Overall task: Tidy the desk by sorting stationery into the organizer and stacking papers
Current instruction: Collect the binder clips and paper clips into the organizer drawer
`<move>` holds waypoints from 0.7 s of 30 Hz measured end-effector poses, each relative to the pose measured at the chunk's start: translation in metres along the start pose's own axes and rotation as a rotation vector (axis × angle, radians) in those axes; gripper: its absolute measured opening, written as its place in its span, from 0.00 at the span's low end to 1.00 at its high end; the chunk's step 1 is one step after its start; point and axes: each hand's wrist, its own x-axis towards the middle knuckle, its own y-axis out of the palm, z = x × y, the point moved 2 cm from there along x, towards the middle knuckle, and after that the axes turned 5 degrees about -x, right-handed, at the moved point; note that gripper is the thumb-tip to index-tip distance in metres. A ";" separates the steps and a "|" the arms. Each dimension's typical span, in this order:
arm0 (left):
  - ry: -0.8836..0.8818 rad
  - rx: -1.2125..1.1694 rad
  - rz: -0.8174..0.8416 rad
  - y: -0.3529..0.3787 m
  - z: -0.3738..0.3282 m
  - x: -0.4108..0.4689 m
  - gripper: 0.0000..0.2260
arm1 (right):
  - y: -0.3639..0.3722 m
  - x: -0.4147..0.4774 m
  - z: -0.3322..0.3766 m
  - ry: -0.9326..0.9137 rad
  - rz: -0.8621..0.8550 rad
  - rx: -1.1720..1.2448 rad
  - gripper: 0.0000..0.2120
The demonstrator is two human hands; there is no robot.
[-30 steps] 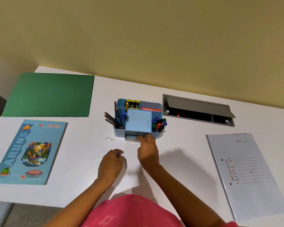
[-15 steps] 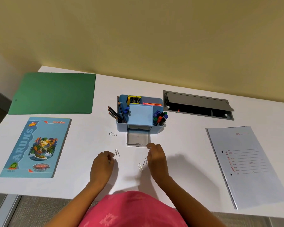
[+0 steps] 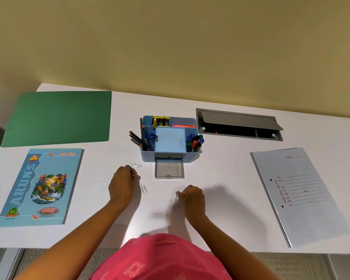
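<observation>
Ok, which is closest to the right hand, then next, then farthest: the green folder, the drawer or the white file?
From the right hand:
1. Drawer, pulled open just ahead of it, slightly left.
2. White file, out to the right.
3. Green folder, at the far left corner.

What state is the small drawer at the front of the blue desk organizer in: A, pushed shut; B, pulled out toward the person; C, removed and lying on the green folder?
B: the clear drawer sticks out of the blue desk organizer at its front, resting on the white desk.
</observation>
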 end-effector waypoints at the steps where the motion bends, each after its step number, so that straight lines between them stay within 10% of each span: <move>1: 0.014 0.006 0.026 0.001 -0.002 -0.002 0.04 | 0.001 -0.001 0.000 0.013 0.028 -0.027 0.13; 9: 0.078 0.126 0.124 0.016 0.001 -0.022 0.05 | -0.021 -0.009 0.021 -0.005 0.097 -0.023 0.14; 21: -0.039 0.209 0.122 0.017 0.005 -0.019 0.07 | -0.046 0.017 0.058 -0.412 -0.378 -0.046 0.03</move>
